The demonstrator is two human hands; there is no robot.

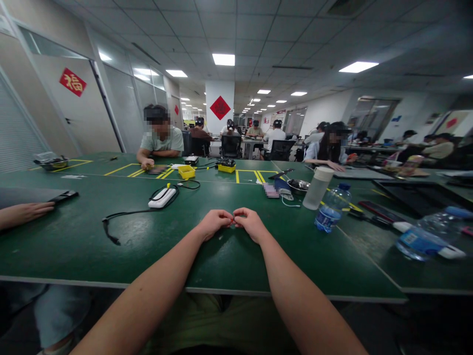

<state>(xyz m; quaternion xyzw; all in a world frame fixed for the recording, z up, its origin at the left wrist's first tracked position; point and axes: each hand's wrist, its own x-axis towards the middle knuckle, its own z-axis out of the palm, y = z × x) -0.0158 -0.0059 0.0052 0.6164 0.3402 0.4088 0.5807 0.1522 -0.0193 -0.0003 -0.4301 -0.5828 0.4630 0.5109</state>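
My left hand (215,223) and my right hand (250,223) meet fingertip to fingertip just above the green table (155,261). Both are closed in a pinch. Between the fingertips is something tiny and dark, mostly hidden, and its kind does not show. A small pale speck lies on the tabletop just below my left hand. Beyond my hands, to the left, sits a white power bank-like box (159,198) with a black cable (111,224) trailing toward me.
To the right stand a frosted bottle (317,190), a water bottle (334,207) and another water bottle (430,234). Yellow trays (186,172) lie farther back. A co-worker's hand (27,215) rests at the left edge; other people sit across the table.
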